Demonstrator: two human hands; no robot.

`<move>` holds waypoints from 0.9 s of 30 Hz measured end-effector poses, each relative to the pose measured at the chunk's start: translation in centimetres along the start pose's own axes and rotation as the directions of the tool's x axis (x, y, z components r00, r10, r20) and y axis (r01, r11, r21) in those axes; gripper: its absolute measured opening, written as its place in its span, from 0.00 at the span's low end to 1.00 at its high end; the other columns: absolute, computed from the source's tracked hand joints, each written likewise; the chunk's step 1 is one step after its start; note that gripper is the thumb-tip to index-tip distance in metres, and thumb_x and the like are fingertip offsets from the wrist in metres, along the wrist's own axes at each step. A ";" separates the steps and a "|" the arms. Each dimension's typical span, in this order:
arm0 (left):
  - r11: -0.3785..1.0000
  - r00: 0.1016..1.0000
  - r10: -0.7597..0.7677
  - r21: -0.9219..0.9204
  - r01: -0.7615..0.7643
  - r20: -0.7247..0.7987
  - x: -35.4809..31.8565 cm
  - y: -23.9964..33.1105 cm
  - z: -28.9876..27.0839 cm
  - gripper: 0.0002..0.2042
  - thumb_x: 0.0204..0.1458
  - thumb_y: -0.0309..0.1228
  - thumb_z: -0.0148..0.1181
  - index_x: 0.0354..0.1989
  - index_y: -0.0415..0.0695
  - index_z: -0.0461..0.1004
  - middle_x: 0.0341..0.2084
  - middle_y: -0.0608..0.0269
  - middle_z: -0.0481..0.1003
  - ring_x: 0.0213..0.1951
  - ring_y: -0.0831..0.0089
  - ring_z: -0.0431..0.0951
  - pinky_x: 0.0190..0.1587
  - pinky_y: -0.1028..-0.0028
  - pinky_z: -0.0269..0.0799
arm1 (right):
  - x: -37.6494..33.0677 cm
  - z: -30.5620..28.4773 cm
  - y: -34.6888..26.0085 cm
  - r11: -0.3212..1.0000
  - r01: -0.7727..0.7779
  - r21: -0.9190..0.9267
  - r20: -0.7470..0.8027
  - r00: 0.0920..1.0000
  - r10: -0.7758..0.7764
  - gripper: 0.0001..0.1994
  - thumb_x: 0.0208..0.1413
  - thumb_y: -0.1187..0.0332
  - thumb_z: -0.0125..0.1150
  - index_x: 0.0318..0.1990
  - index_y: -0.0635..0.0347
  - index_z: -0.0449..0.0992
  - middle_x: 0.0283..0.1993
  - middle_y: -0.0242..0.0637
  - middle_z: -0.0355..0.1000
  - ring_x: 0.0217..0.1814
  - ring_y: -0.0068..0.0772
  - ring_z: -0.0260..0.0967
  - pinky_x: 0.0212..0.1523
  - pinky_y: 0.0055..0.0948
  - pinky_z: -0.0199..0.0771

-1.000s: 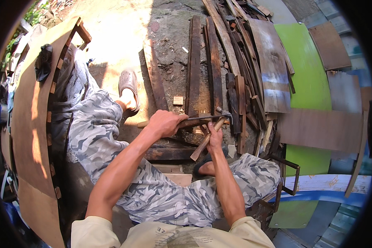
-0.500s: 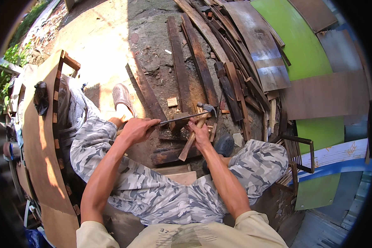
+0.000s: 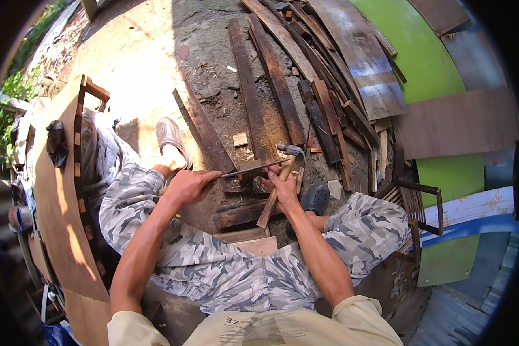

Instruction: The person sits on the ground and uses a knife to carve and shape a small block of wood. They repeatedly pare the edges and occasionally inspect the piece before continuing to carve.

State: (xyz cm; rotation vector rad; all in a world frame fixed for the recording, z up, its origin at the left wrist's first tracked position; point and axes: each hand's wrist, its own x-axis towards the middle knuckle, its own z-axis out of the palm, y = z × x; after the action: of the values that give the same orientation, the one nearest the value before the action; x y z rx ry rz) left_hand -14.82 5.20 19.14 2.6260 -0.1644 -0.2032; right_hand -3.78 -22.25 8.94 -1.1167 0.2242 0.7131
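Between my spread knees, my left hand [image 3: 191, 187] is closed round the left end of a thin dark metal bar [image 3: 249, 169]. The bar runs nearly level over to my right hand [image 3: 284, 191], whose fingers are wrapped round the wooden handle of a claw hammer [image 3: 268, 211]. The hammer's handle slants, with its metal head up beyond my hand. The bar's right end passes by my right fingers and the handle; whether those fingers also grip it is hard to see. Below the bar lie short dark wood pieces [image 3: 241, 214], partly hidden by my hands.
Long dark planks [image 3: 247, 86] lie on the dirt ahead, beside a small wood block [image 3: 240, 139]. A pile of boards [image 3: 328, 57] and green sheets [image 3: 448, 173] fills the right. A tall plywood panel [image 3: 63, 190] on a frame stands close on my left.
My hands, the bar and the hammer keep nearly the same places; the bar lies slightly flatter. The whole view has shifted a little.
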 end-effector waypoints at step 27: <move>1.000 0.999 0.004 0.002 -0.004 0.049 0.8 -0.4 -0.2 0.15 0.60 0.35 0.57 0.55 0.52 0.76 0.30 0.54 0.80 0.30 0.51 0.81 0.32 0.56 0.76 | -11.9 7.6 -10.3 0.489 0.361 -0.794 0.141 0.892 -0.430 0.17 0.69 0.59 0.53 0.51 0.67 0.67 0.35 0.57 0.75 0.38 0.67 0.73 0.41 0.51 0.71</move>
State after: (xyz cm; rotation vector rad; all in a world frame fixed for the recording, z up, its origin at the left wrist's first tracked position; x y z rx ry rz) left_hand -14.00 5.54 18.99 2.6237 -0.1869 -0.2658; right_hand -7.76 -22.95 25.90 -2.0073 -0.3565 0.3182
